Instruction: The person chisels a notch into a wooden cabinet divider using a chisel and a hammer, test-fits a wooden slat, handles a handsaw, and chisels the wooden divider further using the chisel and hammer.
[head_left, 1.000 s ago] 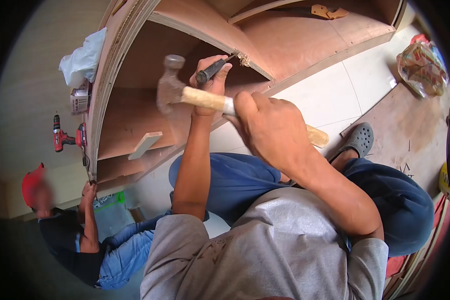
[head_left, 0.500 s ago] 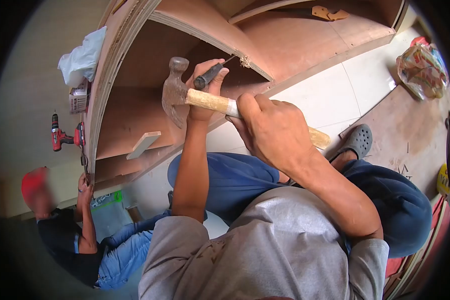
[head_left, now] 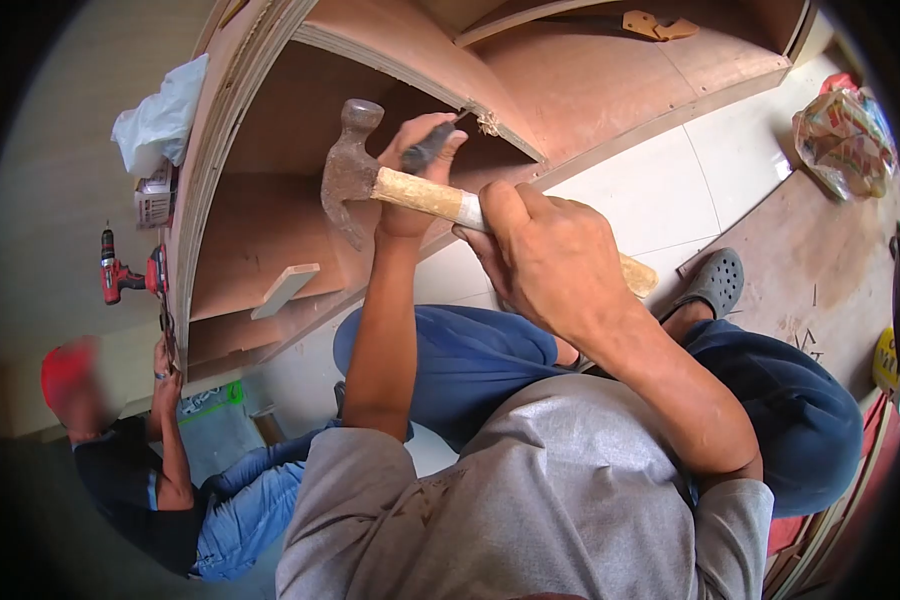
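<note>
My right hand (head_left: pixel 552 250) is wrapped round the wooden handle of a claw hammer (head_left: pixel 418 193), whose rusty head is raised on the left with the claw pointing down. Behind the hammer handle, my left hand (head_left: pixel 443 166) grips a chisel (head_left: pixel 427 150) by its dark handle, which looks slightly blurred. The chisel's thin blade reaches the edge of a plywood panel (head_left: pixel 390 70), beside a small cluster of curled wood shavings (head_left: pixel 487 122). The hammer head and the chisel handle are apart. Part of my left palm is hidden behind the hammer.
Around my hands is an open plywood cabinet (head_left: pixel 240 235), with a handsaw (head_left: pixel 660 26) inside and a loose wood strip (head_left: pixel 285 290). A red drill (head_left: pixel 120 275) and white plastic bag (head_left: pixel 160 120) lie left. Another person (head_left: pixel 130 470) sits lower left. A filled plastic bag (head_left: pixel 845 140) rests right.
The hammer head has risen slightly and turned a little. The chisel's handle has shifted up and right in my left hand, while its tip stays by the shavings.
</note>
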